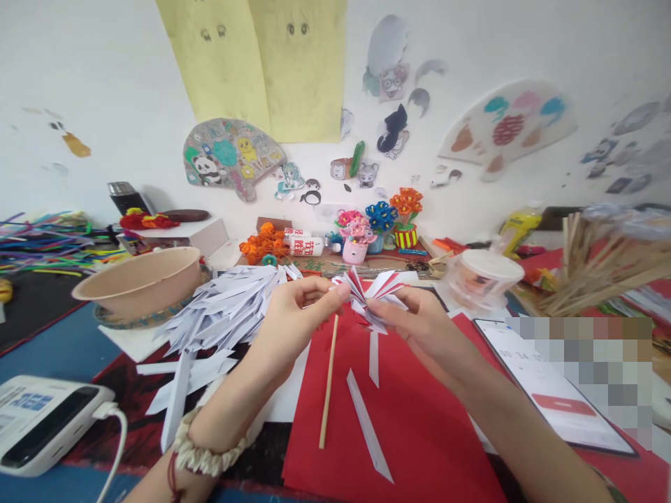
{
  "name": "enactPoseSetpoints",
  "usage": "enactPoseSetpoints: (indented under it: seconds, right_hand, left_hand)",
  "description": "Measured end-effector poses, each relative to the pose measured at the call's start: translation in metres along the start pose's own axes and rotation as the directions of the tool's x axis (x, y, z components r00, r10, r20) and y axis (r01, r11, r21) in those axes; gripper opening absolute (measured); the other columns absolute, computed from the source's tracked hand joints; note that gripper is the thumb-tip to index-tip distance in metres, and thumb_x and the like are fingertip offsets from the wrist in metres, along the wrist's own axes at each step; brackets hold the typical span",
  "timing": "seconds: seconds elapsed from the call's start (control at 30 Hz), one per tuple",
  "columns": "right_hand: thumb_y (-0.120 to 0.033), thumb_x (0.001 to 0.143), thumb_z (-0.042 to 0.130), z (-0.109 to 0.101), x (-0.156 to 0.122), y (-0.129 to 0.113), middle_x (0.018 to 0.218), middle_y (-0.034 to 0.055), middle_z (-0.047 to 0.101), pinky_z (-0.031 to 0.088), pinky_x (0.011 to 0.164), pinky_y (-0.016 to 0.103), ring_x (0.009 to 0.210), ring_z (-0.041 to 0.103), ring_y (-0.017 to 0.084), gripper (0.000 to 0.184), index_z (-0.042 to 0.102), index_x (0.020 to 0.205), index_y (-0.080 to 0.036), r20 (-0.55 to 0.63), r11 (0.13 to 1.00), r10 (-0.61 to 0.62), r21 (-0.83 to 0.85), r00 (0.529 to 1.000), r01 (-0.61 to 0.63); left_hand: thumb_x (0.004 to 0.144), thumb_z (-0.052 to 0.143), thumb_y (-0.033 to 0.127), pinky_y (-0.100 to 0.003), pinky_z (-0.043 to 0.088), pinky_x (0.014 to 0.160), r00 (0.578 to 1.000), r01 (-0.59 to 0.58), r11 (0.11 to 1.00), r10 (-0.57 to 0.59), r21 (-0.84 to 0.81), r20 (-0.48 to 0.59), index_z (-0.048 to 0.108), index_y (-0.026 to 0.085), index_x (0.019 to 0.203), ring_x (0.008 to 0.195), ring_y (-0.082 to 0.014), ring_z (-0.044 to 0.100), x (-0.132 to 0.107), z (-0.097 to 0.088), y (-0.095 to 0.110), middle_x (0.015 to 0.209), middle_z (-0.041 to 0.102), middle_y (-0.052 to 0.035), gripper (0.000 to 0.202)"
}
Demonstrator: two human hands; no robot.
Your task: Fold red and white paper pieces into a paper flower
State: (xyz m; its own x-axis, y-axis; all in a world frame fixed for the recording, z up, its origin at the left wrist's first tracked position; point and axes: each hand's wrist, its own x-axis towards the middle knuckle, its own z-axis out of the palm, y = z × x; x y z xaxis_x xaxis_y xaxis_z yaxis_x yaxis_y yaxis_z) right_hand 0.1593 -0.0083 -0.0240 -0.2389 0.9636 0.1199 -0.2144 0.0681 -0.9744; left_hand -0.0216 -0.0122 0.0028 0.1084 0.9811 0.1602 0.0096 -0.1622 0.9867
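Both my hands hold up a folded red-and-white paper flower (371,292) on a thin wooden stick (329,381) above the table. My left hand (294,316) pinches the flower's left side with thumb and fingers closed, a beaded bracelet on its wrist. My right hand (419,327) pinches the petals on the right. The stick hangs down from the flower over a red paper sheet (419,433). Two loose white paper strips (368,426) lie on the red sheet below my hands.
A pile of folded white paper strips (220,314) lies left of my hands, beside a beige bowl (139,279). A phone (550,384) lies at right, a white device with a cable (47,419) at lower left. Wooden sticks (597,269), a plastic tub (485,276) and small flower pots (377,230) stand behind.
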Motion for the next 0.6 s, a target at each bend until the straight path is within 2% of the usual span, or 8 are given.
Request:
enactPoseSetpoints:
  seconds: [0.1, 0.23, 0.37, 0.5, 0.6]
  right_hand:
    - [-0.038, 0.08, 0.079, -0.0007, 0.0005, 0.0016, 0.099, 0.0073, 0.079, 0.055, 0.088, 0.038, 0.096, 0.071, 0.024, 0.024, 0.079, 0.097, -0.022, 0.015, 1.0, -0.003, 0.014, 1.0, 0.003]
    - [-0.038, 0.079, 0.079, -0.0017, 0.0023, 0.0039, 0.1, 0.0076, 0.079, 0.054, 0.091, 0.04, 0.098, 0.071, 0.025, 0.022, 0.079, 0.093, -0.022, -0.008, 0.999, -0.04, 0.001, 0.999, 0.04]
    - [-0.037, 0.079, 0.08, -0.001, 0.0029, 0.0046, 0.096, 0.0059, 0.079, 0.052, 0.092, 0.04, 0.096, 0.071, 0.024, 0.018, 0.079, 0.09, -0.023, -0.007, 0.998, -0.064, -0.004, 0.998, 0.064]
    - [-0.037, 0.079, 0.08, 0.0, 0.0018, 0.0028, 0.097, 0.0054, 0.079, 0.051, 0.093, 0.04, 0.101, 0.07, 0.026, 0.019, 0.079, 0.092, -0.024, 0.001, 0.999, -0.049, -0.012, 0.999, 0.049]
    - [-0.039, 0.078, 0.08, 0.0, 0.0008, 0.0015, 0.099, 0.0068, 0.078, 0.051, 0.094, 0.041, 0.102, 0.07, 0.027, 0.021, 0.078, 0.092, -0.022, -0.004, 0.999, -0.031, -0.007, 0.999, 0.031]
  left_hand:
    - [0.074, 0.079, 0.042, -0.019, 0.034, 0.052, 1.0, 0.006, 1.0, -0.005, 0.017, -0.009, 0.069, 0.015, 0.064, 0.053, -0.0062, 0.045, -0.0004, 0.0001, -0.0006, 0.06, 0.062, 0.0021, 0.03]
    - [0.065, 0.085, 0.041, -0.02, 0.034, 0.052, 0.995, 0.055, 0.996, -0.049, 0.075, -0.087, 0.071, 0.015, 0.065, 0.053, -0.0075, 0.047, -0.0002, -0.0013, -0.0023, 0.062, 0.067, 0.0, 0.03]
    - [0.065, 0.084, 0.043, -0.021, 0.034, 0.052, 0.995, 0.062, 0.996, -0.057, 0.07, -0.076, 0.07, 0.014, 0.062, 0.053, -0.0079, 0.046, 0.001, -0.0012, -0.002, 0.059, 0.064, 0.0001, 0.032]
    - [0.072, 0.08, 0.04, -0.024, 0.04, 0.059, 0.994, -0.081, 0.989, 0.089, 0.124, -0.057, 0.073, 0.017, 0.075, 0.064, -0.0125, 0.053, 0.0014, -0.0031, -0.002, 0.072, 0.066, -0.0015, 0.024]
    - [0.076, 0.077, 0.036, -0.026, 0.039, 0.06, 0.965, -0.228, 0.938, 0.254, 0.259, -0.069, 0.068, 0.018, 0.069, 0.064, -0.0129, 0.05, 0.0004, -0.0057, -0.0029, 0.068, 0.061, 0.0, 0.022]
